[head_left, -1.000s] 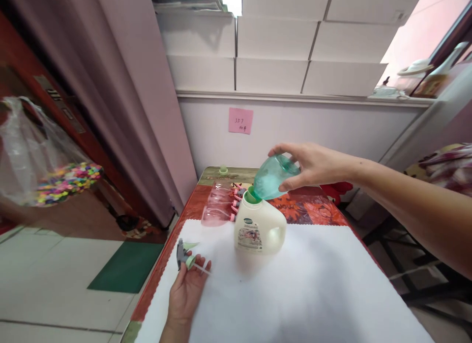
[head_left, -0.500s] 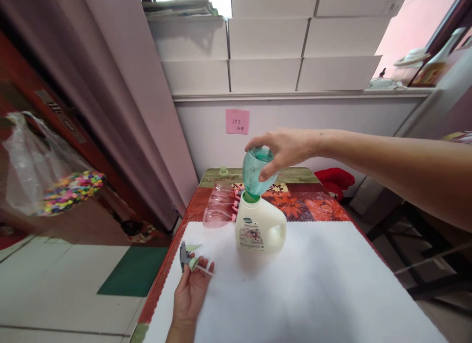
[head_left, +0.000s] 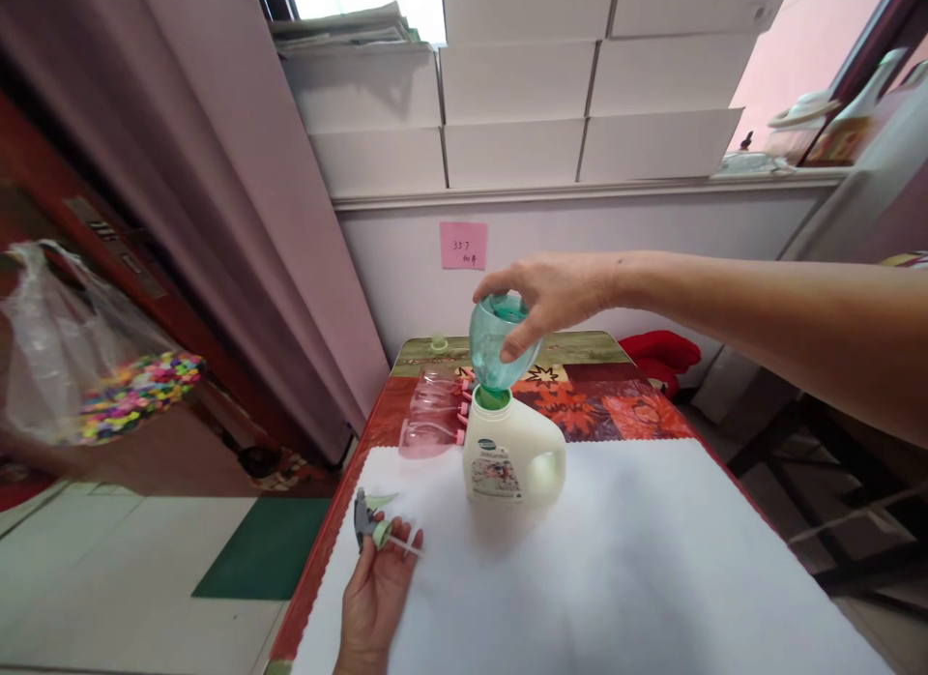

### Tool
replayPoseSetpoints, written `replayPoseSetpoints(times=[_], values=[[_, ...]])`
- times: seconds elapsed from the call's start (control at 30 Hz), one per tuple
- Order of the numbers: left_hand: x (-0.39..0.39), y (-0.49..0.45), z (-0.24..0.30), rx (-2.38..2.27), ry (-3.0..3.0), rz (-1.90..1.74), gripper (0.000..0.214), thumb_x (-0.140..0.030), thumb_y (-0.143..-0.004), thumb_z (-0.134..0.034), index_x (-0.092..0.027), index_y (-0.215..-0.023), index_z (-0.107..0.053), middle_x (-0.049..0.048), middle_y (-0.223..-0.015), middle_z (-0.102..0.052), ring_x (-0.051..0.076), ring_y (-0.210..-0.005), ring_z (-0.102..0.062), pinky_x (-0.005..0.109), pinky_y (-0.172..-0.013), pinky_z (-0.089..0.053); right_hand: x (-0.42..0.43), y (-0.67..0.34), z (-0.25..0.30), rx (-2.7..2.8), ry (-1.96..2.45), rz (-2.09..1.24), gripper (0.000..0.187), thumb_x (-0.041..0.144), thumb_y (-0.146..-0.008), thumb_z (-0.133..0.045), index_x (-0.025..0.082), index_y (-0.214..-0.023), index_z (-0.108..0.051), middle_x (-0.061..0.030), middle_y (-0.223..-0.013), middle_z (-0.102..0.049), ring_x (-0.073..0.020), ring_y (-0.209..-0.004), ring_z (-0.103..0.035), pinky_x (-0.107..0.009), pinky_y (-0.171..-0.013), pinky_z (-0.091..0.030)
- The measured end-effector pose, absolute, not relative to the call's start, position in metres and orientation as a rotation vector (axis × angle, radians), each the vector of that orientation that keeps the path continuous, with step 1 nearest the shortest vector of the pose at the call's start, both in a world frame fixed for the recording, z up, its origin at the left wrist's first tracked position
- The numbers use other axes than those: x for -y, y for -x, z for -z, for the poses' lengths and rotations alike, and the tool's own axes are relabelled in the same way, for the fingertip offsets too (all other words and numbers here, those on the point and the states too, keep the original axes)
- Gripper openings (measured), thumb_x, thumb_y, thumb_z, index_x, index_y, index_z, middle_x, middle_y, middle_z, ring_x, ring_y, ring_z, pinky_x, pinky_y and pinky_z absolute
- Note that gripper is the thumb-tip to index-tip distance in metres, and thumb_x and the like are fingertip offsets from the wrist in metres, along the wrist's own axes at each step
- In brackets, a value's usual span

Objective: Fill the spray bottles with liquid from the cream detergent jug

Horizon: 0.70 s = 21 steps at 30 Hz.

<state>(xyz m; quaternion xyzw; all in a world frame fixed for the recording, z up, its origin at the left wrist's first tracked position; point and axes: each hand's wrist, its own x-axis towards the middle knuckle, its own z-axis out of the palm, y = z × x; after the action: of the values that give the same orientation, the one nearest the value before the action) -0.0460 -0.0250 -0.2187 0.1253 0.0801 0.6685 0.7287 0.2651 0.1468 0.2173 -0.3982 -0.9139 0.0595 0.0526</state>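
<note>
My right hand [head_left: 540,303] is closed round a see-through green bottle [head_left: 494,341], which it holds upside down. The bottle's neck points into the open mouth of a cream jug [head_left: 500,462] with a side handle and a printed label. Whether liquid is flowing, I cannot tell. Lower left, my left hand [head_left: 381,588] lies palm up, its fingers round a spray nozzle [head_left: 369,527] with a grey trigger, a pale green collar and a thin dip tube. The nozzle is just above the white cloth.
Several pink clear spray bottles [head_left: 427,425] lie behind the jug on the left. A small green cap [head_left: 439,343] sits at the table's far edge. The jug stands on a white cloth [head_left: 580,578]. Left of the table hangs a plastic bag [head_left: 58,337] with colourful pieces.
The camera view has shifted slightly. The bottle stays inverted over the jug in my right hand, and my left hand still holds the spray nozzle.
</note>
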Motion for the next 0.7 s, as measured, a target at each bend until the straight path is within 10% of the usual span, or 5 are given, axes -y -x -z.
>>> replayPoseSetpoints(times=[0.7], values=[[0.0238,0.0471,0.2184,-0.24,-0.258,-1.463,0.049,-0.021,-0.104,-0.027,-0.032,-0.128,-0.068,0.008,-0.124,-0.073,0.017,-0.122,-0.065,0.044,-0.118,-0.033,-0.1541,-0.2669,-0.2144,2.74,1.18,-0.244,0.076,0.057,-0.056,-0.087,0.029,-0.125,-0.07,-0.0042,-0.106,-0.074,-0.0321,-0.102,-0.067,-0.042,-0.087,-0.052]])
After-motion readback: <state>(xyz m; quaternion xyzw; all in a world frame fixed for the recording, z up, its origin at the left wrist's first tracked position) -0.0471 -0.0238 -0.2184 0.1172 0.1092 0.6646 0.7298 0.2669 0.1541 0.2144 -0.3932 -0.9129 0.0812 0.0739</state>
